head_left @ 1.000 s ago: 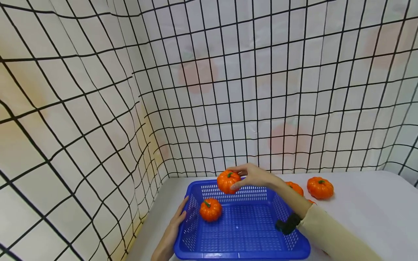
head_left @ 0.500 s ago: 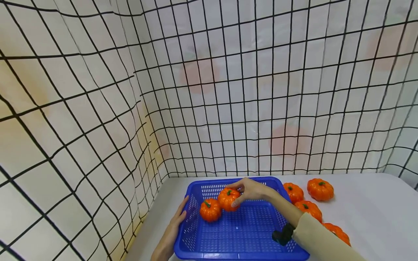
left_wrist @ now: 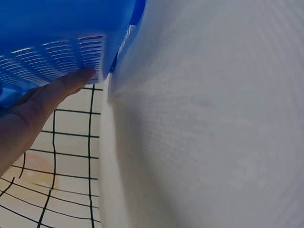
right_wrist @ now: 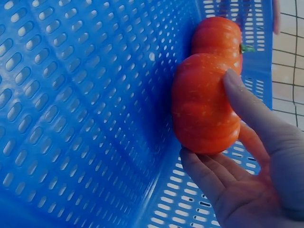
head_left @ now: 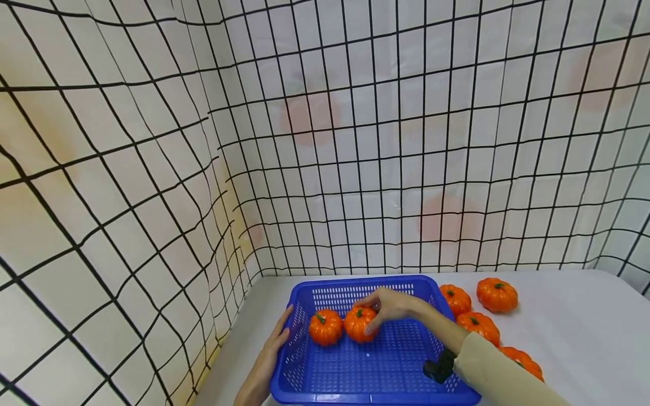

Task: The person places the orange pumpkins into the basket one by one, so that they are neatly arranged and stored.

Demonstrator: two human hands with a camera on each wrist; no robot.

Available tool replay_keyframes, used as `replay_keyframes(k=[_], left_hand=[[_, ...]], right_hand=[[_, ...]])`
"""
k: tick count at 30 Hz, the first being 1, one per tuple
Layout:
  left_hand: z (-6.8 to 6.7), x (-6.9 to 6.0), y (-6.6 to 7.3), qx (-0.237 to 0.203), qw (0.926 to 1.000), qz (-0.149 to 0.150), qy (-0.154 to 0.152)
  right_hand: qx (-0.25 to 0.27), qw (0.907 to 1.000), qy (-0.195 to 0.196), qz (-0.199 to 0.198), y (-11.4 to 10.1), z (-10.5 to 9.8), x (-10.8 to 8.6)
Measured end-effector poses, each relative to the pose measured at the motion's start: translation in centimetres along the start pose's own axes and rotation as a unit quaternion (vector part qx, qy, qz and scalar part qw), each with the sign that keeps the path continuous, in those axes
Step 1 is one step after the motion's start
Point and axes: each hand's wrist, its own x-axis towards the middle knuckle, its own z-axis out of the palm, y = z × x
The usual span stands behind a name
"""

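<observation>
Lowered, the basket's (head_left: 376,398) second pumpkin (head_left: 358,325) is gripped by the right hand (head_left: 390,307), the left hand (head_left: 269,355) rested straight-fingered outside. Four pumpkins (head_left: 497,295) remain.

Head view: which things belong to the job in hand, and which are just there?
Seemingly in the job:
blue plastic basket
left hand, against its side
right hand
orange pumpkin it holds
second pumpkin, inside
probably four pumpkins outside

Seemingly just there:
black netting
white table
black wrist device
</observation>
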Motion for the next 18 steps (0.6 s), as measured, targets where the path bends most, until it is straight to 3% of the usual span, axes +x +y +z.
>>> replay_keyframes(k=[6, 13, 18], left_hand=[[-0.03, 0.03, 0.05, 0.0, 1.0, 0.004, -0.004], [0.08, 0.05, 0.19, 0.005, 1.0, -0.002, 0.001], [0.13, -0.04, 0.28, 0.005, 0.9999, -0.008, 0.005]], right_hand=[[0.028, 0.9996, -0.007, 0.0, -0.07, 0.17, -0.24], [0.033, 0.9991, -0.004, 0.026, 0.33, 0.06, -0.58], [0.062, 0.9977, -0.024, 0.008, 0.73, -0.03, -0.74]])
